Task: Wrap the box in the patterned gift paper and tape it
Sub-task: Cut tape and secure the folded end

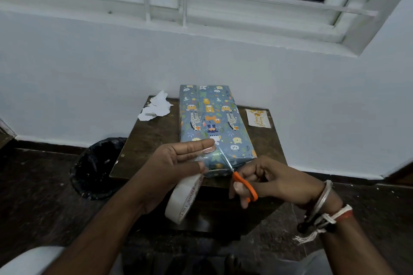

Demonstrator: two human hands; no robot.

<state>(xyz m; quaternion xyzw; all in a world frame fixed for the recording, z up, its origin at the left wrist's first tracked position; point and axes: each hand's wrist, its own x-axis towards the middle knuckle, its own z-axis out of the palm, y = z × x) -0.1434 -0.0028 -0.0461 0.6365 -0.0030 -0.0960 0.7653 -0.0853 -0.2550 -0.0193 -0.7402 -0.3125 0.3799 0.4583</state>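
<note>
The box [214, 123], covered in blue gift paper with animal prints, lies lengthwise on a small dark wooden table [152, 136]. My left hand [178, 163] hovers over the box's near end with fingers straight, a strip of clear tape stretched across the fingertips. The white tape roll [184, 198] hangs below that hand. My right hand [268, 181] grips orange-handled scissors [241, 181], whose blades point up to the tape strip near my left fingertips.
Torn white paper scraps [155, 107] lie at the table's far left corner. A small greeting card [258, 118] sits at the right edge. A black-lined bin [98, 167] stands on the floor left of the table. A white wall and window are behind.
</note>
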